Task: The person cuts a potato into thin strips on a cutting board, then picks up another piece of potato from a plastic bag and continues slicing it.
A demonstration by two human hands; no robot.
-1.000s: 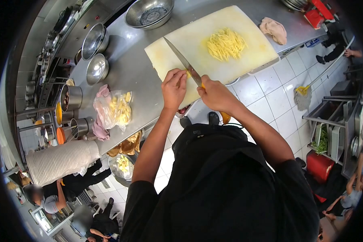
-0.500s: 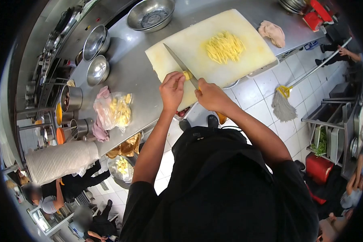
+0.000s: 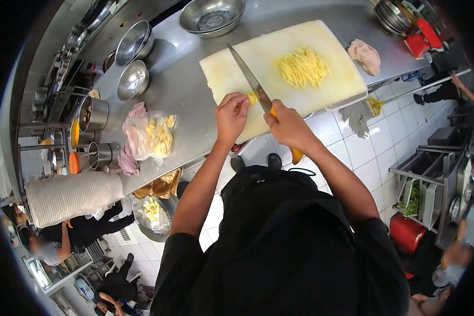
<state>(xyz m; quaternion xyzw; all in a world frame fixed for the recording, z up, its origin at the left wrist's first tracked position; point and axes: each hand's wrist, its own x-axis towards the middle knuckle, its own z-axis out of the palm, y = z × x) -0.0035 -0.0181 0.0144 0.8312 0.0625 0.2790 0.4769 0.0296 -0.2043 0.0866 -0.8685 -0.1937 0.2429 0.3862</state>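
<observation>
My right hand (image 3: 287, 124) grips the yellow handle of a long knife (image 3: 252, 79), whose blade points up and left over the white cutting board (image 3: 247, 52). Beside the blade, my left hand (image 3: 231, 117) has its fingers pinched together at a small yellow piece (image 3: 253, 98) on the board. A pile of thin yellow strips (image 3: 304, 68) lies on the right half of the board. To the left on the steel counter rests a clear plastic bag (image 3: 158, 138) with yellow pieces inside.
Metal bowls (image 3: 133, 80) stand at the back left and a pink cloth (image 3: 364, 56) lies right of the board. Stacked pale containers (image 3: 73, 195) are at the left. A mop (image 3: 358, 118) and several people are beyond the counter.
The view has shifted, so the board sits further right and lower. A wider gap shows between the blade and the yellow piece. The mop has shifted towards the counter edge.
</observation>
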